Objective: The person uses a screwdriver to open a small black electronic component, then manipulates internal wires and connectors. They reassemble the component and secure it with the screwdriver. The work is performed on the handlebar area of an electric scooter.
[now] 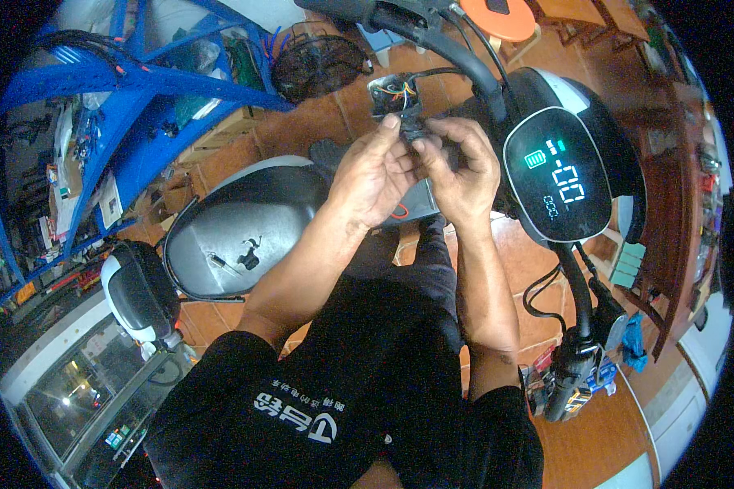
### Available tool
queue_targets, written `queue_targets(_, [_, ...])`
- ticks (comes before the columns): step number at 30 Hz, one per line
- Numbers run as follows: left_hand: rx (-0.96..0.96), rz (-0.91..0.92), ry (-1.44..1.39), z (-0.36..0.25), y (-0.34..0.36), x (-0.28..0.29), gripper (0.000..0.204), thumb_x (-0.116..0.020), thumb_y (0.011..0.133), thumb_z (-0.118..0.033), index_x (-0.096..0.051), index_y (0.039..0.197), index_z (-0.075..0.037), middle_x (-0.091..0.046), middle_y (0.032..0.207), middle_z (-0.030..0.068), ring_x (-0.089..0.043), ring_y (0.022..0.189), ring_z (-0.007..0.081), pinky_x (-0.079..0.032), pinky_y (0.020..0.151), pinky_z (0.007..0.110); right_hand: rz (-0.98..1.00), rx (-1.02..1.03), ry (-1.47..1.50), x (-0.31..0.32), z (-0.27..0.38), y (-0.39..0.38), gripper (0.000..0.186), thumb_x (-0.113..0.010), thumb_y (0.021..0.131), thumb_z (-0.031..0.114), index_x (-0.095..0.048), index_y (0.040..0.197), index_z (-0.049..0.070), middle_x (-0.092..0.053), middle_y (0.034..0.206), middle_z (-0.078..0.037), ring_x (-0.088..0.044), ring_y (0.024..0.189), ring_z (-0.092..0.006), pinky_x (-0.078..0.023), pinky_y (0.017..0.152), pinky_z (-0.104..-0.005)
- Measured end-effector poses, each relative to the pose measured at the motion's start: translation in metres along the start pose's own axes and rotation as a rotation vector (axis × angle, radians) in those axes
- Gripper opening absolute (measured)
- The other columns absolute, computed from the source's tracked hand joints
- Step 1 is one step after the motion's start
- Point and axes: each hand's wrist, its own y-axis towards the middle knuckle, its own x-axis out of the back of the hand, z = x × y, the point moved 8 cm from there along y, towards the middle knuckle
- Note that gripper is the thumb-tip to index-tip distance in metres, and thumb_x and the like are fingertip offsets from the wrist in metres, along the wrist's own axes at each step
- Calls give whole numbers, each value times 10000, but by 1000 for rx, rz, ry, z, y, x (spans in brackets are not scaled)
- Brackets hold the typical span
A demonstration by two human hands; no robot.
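Observation:
An opened black switch housing (386, 99) hangs on a cable beside the scooter's handlebar (481, 72), with thin coloured wires showing inside it. My left hand (373, 175) pinches its near edge between thumb and fingers. Close against it, my right hand (467, 167) has its thumb and fingers pressed together around a small dark piece at the housing's lower end. My fingers hide most of that piece, so its kind does not show. To the right of my hands, the scooter's round display (556, 175) is lit.
A black scooter seat (281, 204) at left bears a small black part (251, 254) and a slim metal piece (220, 262). Farther back stand a blue rack (110, 85), a black fan (318, 65) and an orange-topped stool (501, 18). The other handlebar grip (573, 371) is lower right.

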Motion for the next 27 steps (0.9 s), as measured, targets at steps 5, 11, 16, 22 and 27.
queue_targets(5, [15,52,-4,0,-2,-4,399,-533,945,-359,-572,1135,-10,-657,1054,157,-646,966,263,-517,880,413,29,-71,-26,0,4,4,281,-765,656,18,-683,924,25,-645,847,-102,-618,806,-235,-493,723,-327])
queue_targets(11, [34,62,-30,1,-4,-6,413,-547,937,-365,-570,1133,-2,-658,1035,178,-654,958,277,-524,878,403,72,-14,-73,-1,11,6,284,-760,655,8,-678,926,28,-646,853,-106,-618,811,-238,-492,735,-328])
queue_targets(16, [53,65,-14,2,-5,-6,434,-561,928,-376,-568,1128,9,-657,1029,187,-654,961,276,-525,874,399,50,-58,-6,0,6,4,239,-751,664,-3,-667,887,25,-639,854,-106,-616,805,-232,-488,733,-324])
queue_targets(22, [37,59,-19,2,-6,-8,431,-561,928,-379,-569,1129,3,-653,1041,186,-648,978,275,-524,872,397,16,-64,12,-1,8,2,225,-746,677,-3,-661,884,26,-617,832,-97,-598,763,-223,-481,689,-319])
queue_targets(27, [38,42,-77,2,-3,-5,409,-560,929,-381,-573,1118,-19,-654,1050,160,-632,1013,274,-503,902,406,14,18,-77,-6,13,6,207,-735,694,10,-644,880,25,-599,804,-109,-585,730,-246,-476,651,-337])
